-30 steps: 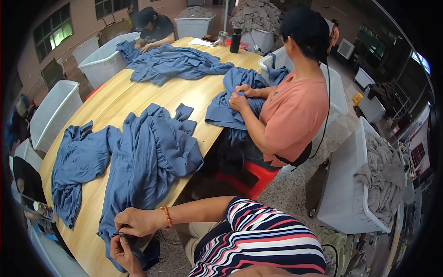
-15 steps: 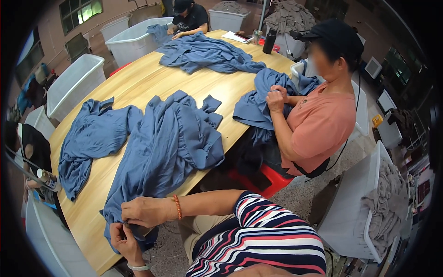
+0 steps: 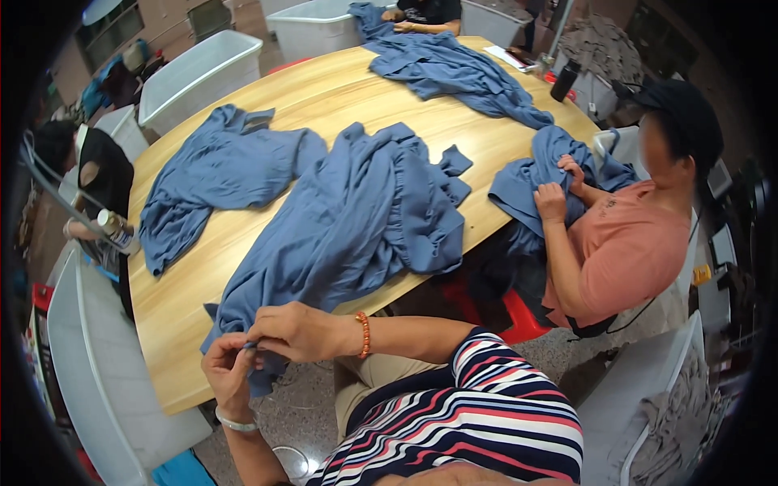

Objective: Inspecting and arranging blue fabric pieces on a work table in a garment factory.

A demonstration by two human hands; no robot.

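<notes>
A blue garment (image 3: 340, 211) lies rumpled on the pale wooden table, and one end hangs over the near edge by my hands. My left hand (image 3: 228, 368), with a white bangle at the wrist, is closed in a pinch on a small bit of that blue cloth. Close against it, my right hand (image 3: 293, 330), above an orange beaded bracelet, pinches the same bit from the other side. Fingertips hide most of what lies between them. Left of this garment a second blue garment (image 3: 227, 178) is spread out.
The wooden table (image 3: 174, 356) curves round before me. A co-worker in an orange shirt (image 3: 628, 243) handles blue cloth at right; others sit at the far end and the left. White bins (image 3: 203, 77) surround the table, one at right holding grey cloth (image 3: 673, 429). A dark bottle (image 3: 565, 80) stands far right.
The view has swung left, so the table sits further right in it. My hands have risen slightly with the pinched cloth, and more of the fingertips shows.
</notes>
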